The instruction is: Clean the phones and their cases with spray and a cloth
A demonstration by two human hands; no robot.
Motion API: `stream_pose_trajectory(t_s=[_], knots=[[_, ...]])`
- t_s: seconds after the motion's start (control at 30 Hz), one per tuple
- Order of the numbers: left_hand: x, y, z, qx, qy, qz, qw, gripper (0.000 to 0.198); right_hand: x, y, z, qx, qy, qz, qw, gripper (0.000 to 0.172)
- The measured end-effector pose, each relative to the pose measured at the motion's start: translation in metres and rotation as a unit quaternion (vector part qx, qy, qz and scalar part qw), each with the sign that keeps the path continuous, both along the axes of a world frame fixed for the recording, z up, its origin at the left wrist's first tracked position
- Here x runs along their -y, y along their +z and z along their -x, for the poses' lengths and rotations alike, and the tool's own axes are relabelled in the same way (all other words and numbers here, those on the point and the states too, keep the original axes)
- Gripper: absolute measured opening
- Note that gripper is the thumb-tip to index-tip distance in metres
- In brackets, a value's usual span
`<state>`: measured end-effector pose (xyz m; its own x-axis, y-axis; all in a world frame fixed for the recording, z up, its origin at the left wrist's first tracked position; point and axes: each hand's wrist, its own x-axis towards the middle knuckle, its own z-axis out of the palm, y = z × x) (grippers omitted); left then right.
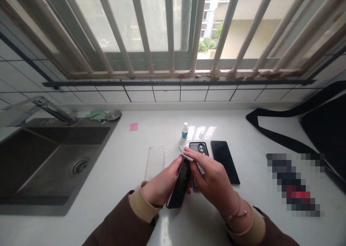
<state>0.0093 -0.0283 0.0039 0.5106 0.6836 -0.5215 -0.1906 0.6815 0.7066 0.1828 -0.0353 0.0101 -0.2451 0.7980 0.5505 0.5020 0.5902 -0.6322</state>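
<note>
My left hand [167,181] is wrapped round a black smartphone [178,188], held tilted above the counter with its dark screen side toward me. In my right hand [209,168] is a small white cloth [186,154], pinched and pressed against the phone's top end. Some of the right fingers are hidden behind the phone. Just beyond the hands stands a small white bottle [185,130] with a blue label, and a small white cap [201,134] lies nearby. A black phone case [198,145] is partly covered by my right hand. A clear phone case [156,159] lies left of the phone.
Another black phone [225,162] lies flat on the white counter [121,181], to the right. A sink [40,159] with a faucet [51,109] is at the left. A pink note [133,126], a green cloth [96,115] and a black bag strap [273,112] are farther out.
</note>
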Motion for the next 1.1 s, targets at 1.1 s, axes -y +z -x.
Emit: stream_pose_trajectory(t_s=[1.1], knots=[[-0.027, 0.007, 0.010, 0.160, 0.374, -0.035, 0.913, 0.015, 0.007, 0.000, 0.005, -0.090, 0.064, -0.009, 0.994, 0.055]])
